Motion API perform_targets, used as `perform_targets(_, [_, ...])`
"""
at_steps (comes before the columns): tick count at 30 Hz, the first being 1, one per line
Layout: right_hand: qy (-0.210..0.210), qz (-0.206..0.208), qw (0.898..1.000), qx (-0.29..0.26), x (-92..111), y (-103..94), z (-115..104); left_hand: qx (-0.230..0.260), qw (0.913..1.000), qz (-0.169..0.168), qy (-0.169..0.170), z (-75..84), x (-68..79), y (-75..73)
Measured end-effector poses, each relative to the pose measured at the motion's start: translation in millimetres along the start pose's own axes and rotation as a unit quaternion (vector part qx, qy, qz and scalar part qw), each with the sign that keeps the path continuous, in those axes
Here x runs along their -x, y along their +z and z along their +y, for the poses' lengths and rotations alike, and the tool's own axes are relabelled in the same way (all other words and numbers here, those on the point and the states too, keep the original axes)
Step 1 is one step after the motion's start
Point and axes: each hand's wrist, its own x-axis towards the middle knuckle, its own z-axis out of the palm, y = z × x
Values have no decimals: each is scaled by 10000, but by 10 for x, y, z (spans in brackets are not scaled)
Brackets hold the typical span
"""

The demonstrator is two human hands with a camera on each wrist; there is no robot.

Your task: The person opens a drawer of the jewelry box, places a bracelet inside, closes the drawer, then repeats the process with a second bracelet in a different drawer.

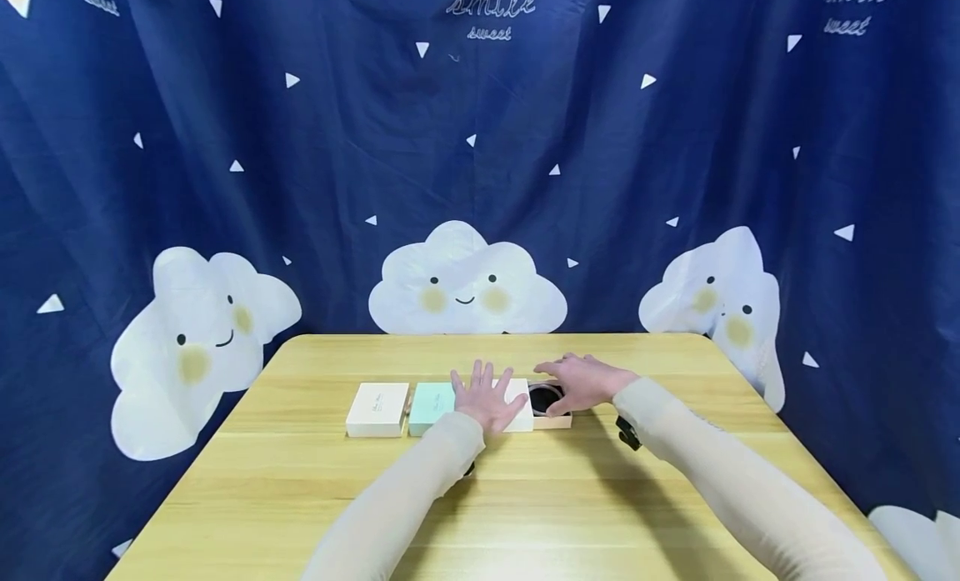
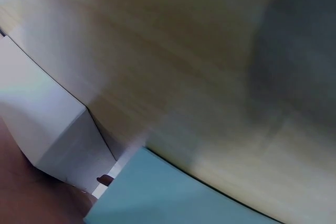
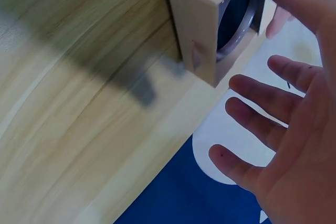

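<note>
My left hand (image 1: 487, 399) lies with fingers spread over the teal box (image 1: 429, 408) and the white box (image 1: 519, 414) beside it, covering part of both. In the left wrist view, that hand (image 2: 31, 198) appears at the lower left, next to the white box (image 2: 42, 98) and the teal box (image 2: 184, 195). My right hand (image 1: 588, 381) reaches over the open peach box (image 1: 553, 423), its thumb over the box in the head view. Inside this box a greyish ring (image 3: 248, 27) surrounds a dark middle. The right hand's fingers (image 3: 262, 98) are spread and hold nothing.
Another white box (image 1: 377, 408) with script on its lid stands at the left end of the row. The boxes stand on a wooden table (image 1: 315, 498). Behind its far edge hangs a dark blue curtain (image 1: 330, 164) with clouds.
</note>
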Motion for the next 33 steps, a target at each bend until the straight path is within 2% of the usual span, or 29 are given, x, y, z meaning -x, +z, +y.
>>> perform_targets(10, [58, -136, 9995, -288, 48, 48, 48, 134, 9999, 37, 24, -48, 61, -20])
perform_targets(19, [57, -107, 9995, -290, 54, 99, 153, 61, 10000, -62, -11, -54, -31, 32])
perform_targets(24, [112, -138, 9992, -362, 68, 81, 171, 132, 9999, 89, 56, -28, -10, -3])
perform_targets(33, [293, -120, 9981, -526, 104, 81, 158, 40, 9999, 45, 100, -6, -5, -34])
